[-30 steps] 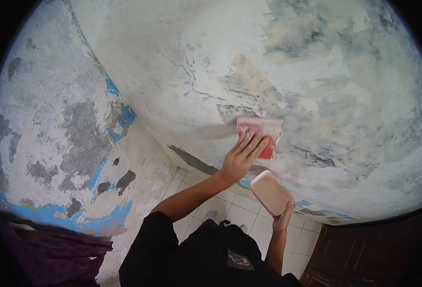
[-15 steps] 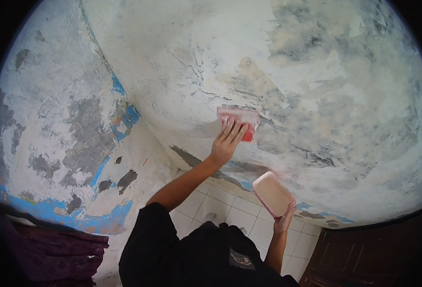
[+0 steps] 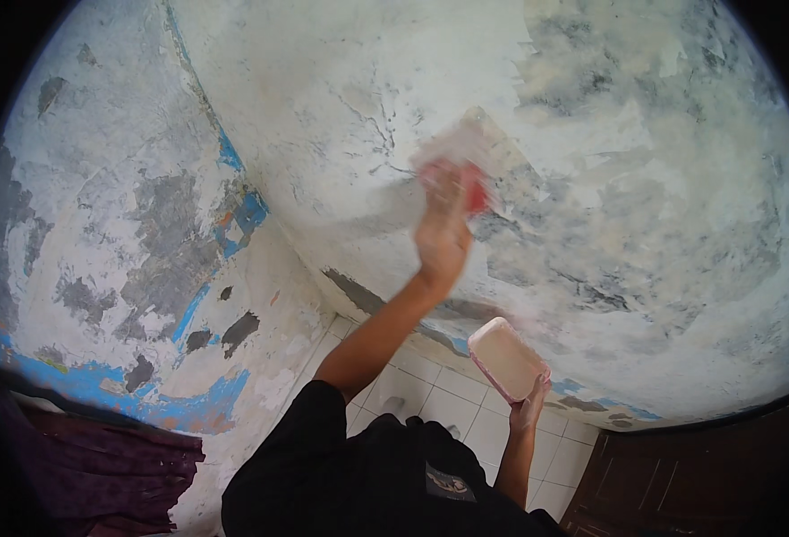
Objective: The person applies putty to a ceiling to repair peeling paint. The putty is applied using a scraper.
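Note:
My left hand [image 3: 443, 240], raised against the patchy wall in front of me, is closed on a red putty spreader [image 3: 477, 190]. Motion blurs both the fingers and the pale, wide blade, which lies over the wall surface. Lower and to the right, my right hand [image 3: 528, 408] grips the near end of a shallow rectangular tray [image 3: 507, 360] with a pinkish, smeared rim. Its inside looks coated in a pale, cream-coloured layer. The wall [image 3: 466, 54] carries whitish filler with grey and beige patches and dark cracks.
A second wall [image 3: 99, 215] with peeling blue and grey patches meets it at a corner on the left. Purple cloth [image 3: 108, 470] hangs at lower left. Dark brown panelled wood [image 3: 663, 479] stands at lower right. White floor tiles [image 3: 412, 365] lie below.
My left hand has swept the spreader upward along the wall, tilting the blade. The tray in my right hand has shifted only slightly up and left.

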Tool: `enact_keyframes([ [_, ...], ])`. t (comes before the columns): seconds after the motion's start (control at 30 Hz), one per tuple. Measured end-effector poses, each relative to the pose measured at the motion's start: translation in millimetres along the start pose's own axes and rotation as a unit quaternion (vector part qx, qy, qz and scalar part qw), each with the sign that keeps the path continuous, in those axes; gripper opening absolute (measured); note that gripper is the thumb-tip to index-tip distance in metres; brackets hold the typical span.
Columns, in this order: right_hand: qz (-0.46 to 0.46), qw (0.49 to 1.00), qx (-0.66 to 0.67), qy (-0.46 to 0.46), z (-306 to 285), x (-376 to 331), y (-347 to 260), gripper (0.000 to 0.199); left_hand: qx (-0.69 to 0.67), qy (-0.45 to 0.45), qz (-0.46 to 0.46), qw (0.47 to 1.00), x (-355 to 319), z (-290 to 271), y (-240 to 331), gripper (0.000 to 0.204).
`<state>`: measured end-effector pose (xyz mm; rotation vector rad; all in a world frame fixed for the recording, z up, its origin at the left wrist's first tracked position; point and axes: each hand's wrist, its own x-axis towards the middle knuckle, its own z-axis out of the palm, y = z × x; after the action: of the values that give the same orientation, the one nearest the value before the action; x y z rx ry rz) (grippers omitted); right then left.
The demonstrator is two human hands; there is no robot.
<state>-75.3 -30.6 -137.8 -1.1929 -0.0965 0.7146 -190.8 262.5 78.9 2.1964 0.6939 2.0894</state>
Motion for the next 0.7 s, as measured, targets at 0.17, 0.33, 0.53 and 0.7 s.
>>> enact_keyframes([
  [0.17,-0.014,1.000,0.007,-0.007,-4.7,-0.7,4.5,0.064,-0.013,-0.185,0.110,0.977,-92.0,1.3,29.2,0.055],
  [0.33,-0.011,1.000,0.011,0.018,-19.1,3.9,6.6,0.065,-0.052,-0.183,0.116,0.975,-55.5,-31.3,2.3,0.053],
  [0.53,-0.020,1.000,-0.015,0.014,-32.9,11.2,6.0,0.066,0.055,-0.164,0.096,0.980,-129.5,17.5,-48.4,0.057],
  [0.7,-0.017,1.000,0.011,0.006,-10.4,9.0,-8.7,0.067,-0.069,-0.284,-0.029,0.956,-214.4,-36.5,-40.3,0.046],
])
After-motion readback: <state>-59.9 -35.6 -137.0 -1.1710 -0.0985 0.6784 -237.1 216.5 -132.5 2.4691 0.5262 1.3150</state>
